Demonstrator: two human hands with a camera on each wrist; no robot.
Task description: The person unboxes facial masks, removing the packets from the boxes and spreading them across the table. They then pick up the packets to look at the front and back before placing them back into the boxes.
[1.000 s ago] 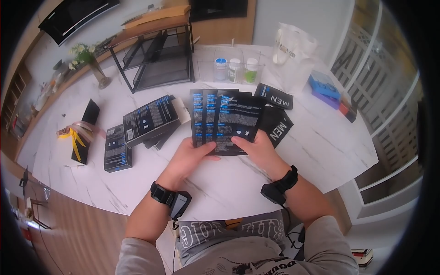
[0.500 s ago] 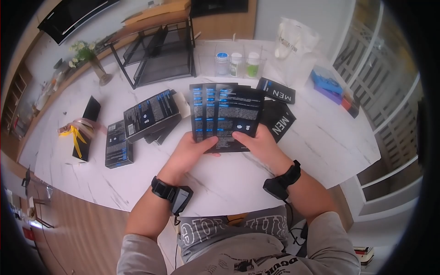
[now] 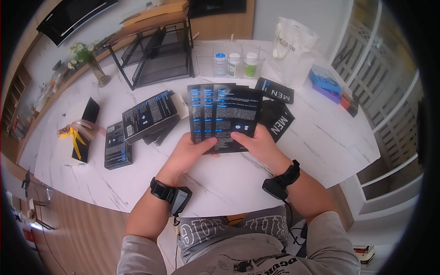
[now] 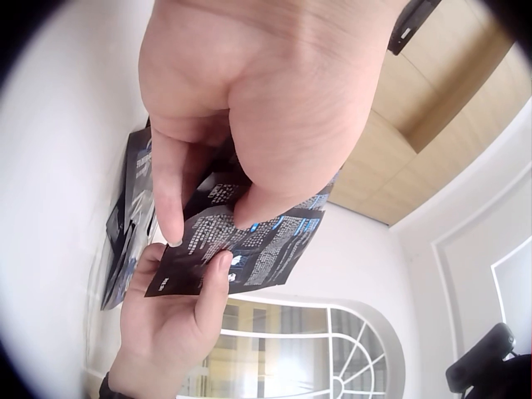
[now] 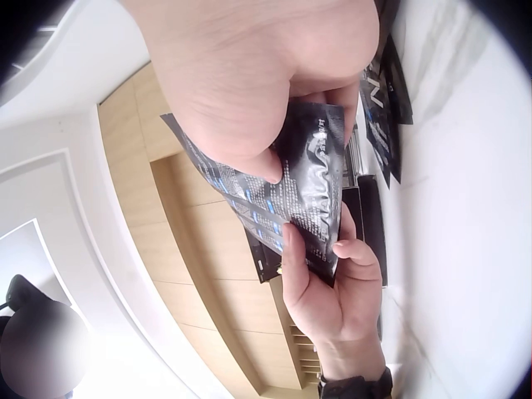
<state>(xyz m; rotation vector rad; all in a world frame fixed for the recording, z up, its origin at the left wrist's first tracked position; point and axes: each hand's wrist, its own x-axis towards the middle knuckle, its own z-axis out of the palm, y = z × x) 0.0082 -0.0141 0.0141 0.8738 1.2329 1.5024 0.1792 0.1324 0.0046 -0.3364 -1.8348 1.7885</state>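
Both hands hold a fan of black flat sachets (image 3: 236,112), printed with white and blue text, upright above the near part of the table. My left hand (image 3: 190,149) grips the lower left edge, its thumb lying across the printed face. On the lower right corner, my right hand (image 3: 261,143) pinches the front sachet, thumb in front and fingers behind. In the left wrist view, the right hand (image 4: 170,324) shows beyond the sachets (image 4: 249,249). The right wrist view shows the left hand (image 5: 341,299) at their other end. More black sachets marked MEN (image 3: 279,121) lie behind the right hand.
Left of the hands lie black printed boxes (image 3: 149,114), one open-flapped, and a black box with a yellow ribbon (image 3: 75,140). Farther back stand a mesh rack (image 3: 160,64), a clear bin (image 3: 206,68) with bottles, a white bag (image 3: 293,50) and blue and purple boxes (image 3: 324,81).
The head view has shifted slightly. Both hands keep their hold, and the fanned sachets have tilted a little while staying in nearly the same place.
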